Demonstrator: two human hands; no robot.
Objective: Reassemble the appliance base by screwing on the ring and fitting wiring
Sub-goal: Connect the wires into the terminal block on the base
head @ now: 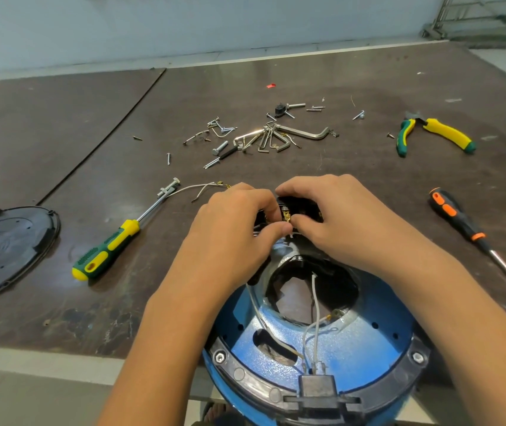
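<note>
1. Head view: I see both hands meeting over the far edge of the blue appliance base (365,342), which sits at the near edge of the table (337,87), partly overhanging it.
2. Left hand (233,238): fingers curled, thumb and forefinger pinched together at a brass tab on the black terminal block (302,209).
3. Right hand (337,222): fingers curled over the top of the same block, thumb tucked under; it grips the block from the right side. Most of the block is hidden by the two hands.
4. Black ring (239,375) lies along the near rim of the base, with a hex bolt head (220,357) at its left and another at its right. A black socket housing (317,387) sits on the rim between them.
5. White wires (314,318) rise from the socket housing and run across the base's central opening towards the hands. I cannot tell where their far ends attach.
6. A loose white wire (196,190) lies on the table just beyond the left hand.
7. Yellow-green screwdriver (113,244) lies left of the hands, its tip beside a bolt (170,187).
8. Orange-black screwdriver (460,222) lies to the right, well apart from the base.
9. Further back: a scatter of screws (217,149) and hex keys (276,139) at centre, pliers (436,133) with their handles spread at far right.
10. Black round cover plate (5,247) lies flat at the left edge.
</note>
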